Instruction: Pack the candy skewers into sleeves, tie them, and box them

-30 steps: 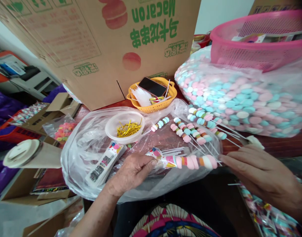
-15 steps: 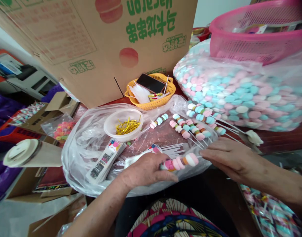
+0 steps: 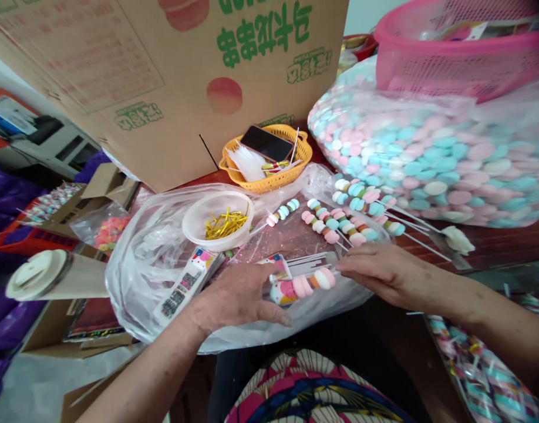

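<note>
My left hand [image 3: 238, 296] holds a small printed wrapper bag [image 3: 282, 289] near its mouth, on the clear plastic sheet [image 3: 137, 264]. My right hand [image 3: 379, 271] grips the stick end of a candy skewer [image 3: 311, 283] whose pink, white and orange pieces sit partly inside that bag. Several more loaded candy skewers [image 3: 340, 220] lie on the sheet just beyond my hands. A stack of flat printed bags [image 3: 188, 282] lies left of my left hand.
A white bowl [image 3: 216, 222] holds gold twist ties. Behind stands a yellow basket [image 3: 269, 161] with a phone, a big cardboard box [image 3: 172, 88], a large bag of pastel candies [image 3: 432, 164] under a pink basket [image 3: 463, 53]. A tape roll [image 3: 49, 275] lies left.
My right hand has pushed the skewer leftwards, so more candy pieces have gone into the bag held by my left hand. Both hands have drifted slightly left.
</note>
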### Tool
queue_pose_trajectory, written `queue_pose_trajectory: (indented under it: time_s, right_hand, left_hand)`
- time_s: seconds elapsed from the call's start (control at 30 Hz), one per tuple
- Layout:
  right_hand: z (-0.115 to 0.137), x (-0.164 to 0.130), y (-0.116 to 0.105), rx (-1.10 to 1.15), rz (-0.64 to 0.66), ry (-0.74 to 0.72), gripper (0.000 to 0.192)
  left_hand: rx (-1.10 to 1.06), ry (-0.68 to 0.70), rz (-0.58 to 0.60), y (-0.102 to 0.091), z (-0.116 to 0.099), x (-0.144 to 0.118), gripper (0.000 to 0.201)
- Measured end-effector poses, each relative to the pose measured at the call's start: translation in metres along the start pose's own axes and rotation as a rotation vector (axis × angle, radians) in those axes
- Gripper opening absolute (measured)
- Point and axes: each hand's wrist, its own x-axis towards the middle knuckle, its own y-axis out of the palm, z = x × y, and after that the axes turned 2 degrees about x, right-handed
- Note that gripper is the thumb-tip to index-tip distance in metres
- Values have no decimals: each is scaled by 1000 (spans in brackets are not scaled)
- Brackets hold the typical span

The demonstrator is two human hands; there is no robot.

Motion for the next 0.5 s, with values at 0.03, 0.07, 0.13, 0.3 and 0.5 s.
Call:
queue_pose_trajectory:
  time_s: [0.03,0.07,0.13,0.3,0.5]
  right_hand:
    - [1,0,0,-1,-14,-6,25]
    - [2,0,0,-14,-23,-18,25]
    - [4,2,1,-78,-10,-43,25]
    - [8,9,3,-274,35,-96,26]
    - [13,14,21,-257,102,-76,25]
  left_hand:
    - [-18,-44,69,0,2,-2,46]
    - [-66,-73,138,2,2,-2,38]
    - [-183,-59,198,9,2,2,31]
    - [-294,-35,158,19,-3,14,39]
    - [-268,-107,180,30,-11,26,43]
